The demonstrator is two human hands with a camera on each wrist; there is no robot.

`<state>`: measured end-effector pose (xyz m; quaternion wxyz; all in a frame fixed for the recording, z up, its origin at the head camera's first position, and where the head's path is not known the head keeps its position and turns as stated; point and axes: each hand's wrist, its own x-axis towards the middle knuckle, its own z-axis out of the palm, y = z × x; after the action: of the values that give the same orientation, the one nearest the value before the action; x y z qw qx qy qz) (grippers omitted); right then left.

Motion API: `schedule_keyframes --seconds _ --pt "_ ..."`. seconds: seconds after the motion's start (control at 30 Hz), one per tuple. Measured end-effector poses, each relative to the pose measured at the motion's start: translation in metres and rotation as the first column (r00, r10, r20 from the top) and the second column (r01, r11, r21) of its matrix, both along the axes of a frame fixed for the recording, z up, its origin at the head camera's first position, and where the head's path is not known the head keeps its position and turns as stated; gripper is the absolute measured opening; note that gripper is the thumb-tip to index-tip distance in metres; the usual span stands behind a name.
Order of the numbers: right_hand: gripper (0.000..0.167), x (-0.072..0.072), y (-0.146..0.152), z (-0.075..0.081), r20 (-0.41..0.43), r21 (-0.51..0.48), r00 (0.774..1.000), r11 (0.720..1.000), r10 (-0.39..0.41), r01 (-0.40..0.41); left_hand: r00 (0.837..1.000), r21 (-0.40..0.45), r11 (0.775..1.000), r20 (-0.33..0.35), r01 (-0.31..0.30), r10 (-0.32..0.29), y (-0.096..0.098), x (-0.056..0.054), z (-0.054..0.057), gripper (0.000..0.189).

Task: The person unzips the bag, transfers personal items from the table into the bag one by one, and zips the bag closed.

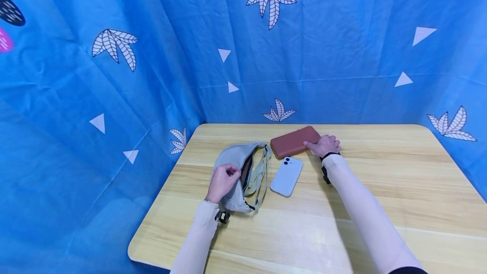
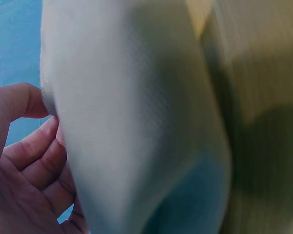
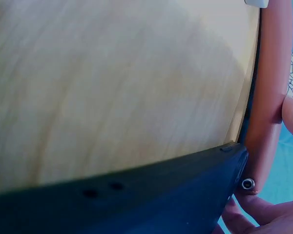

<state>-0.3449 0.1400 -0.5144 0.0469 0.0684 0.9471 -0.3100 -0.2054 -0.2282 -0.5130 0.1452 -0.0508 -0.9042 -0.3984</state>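
Observation:
A grey waist bag (image 1: 231, 160) lies at the left of the table with its zipped opening gaping towards the right and its strap (image 1: 258, 176) bunched beside it. My left hand (image 1: 223, 181) pinches the edge of the bag between thumb and fingers; the left wrist view shows the grey fabric (image 2: 122, 97) right at the fingertips. Near the back of the table is a reddish-brown wallet (image 1: 293, 142). My right hand (image 1: 323, 145) grips its right end, the thumb on the near side. A metal ring shows at the end of the wallet (image 3: 273, 87) in the right wrist view.
A pale phone (image 1: 287, 176) lies camera side up between the bag and the wallet. The wooden table (image 1: 399, 181) has rounded corners and a blue patterned cloth (image 1: 335, 54) behind it. A dark object (image 3: 136, 200) crosses the bottom of the right wrist view.

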Motion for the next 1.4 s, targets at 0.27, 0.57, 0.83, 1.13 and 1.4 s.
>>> schedule_keyframes --seconds 0.27,0.57,0.83,1.13,1.4 --pt "0.081 -0.003 -0.004 0.0 -0.05 -0.054 0.998 0.998 -0.03 0.028 1.0 -0.018 1.0 -0.005 -0.007 0.007 0.0 -0.001 0.0 0.008" --pt "0.092 -0.003 -0.01 0.001 -0.061 -0.219 0.997 0.975 -0.043 0.029 1.0 -0.025 1.0 -0.005 -0.007 0.007 0.0 0.0 0.001 0.007" --pt "0.083 -0.004 -0.015 0.0 -0.07 -0.409 0.992 0.91 -0.107 0.07 1.0 -0.035 0.999 0.015 -0.01 0.01 0.001 0.001 0.002 0.007" --pt "0.082 -0.004 -0.021 -0.001 -0.088 -0.537 0.982 0.838 -0.169 0.096 1.0 -0.029 1.0 0.007 -0.002 0.002 0.003 0.002 0.003 0.007" --pt "0.097 -0.005 -0.023 -0.002 -0.03 -0.664 0.979 0.736 -0.204 0.133 1.0 -0.033 0.999 -0.005 0.001 -0.001 0.003 0.002 0.003 0.008"
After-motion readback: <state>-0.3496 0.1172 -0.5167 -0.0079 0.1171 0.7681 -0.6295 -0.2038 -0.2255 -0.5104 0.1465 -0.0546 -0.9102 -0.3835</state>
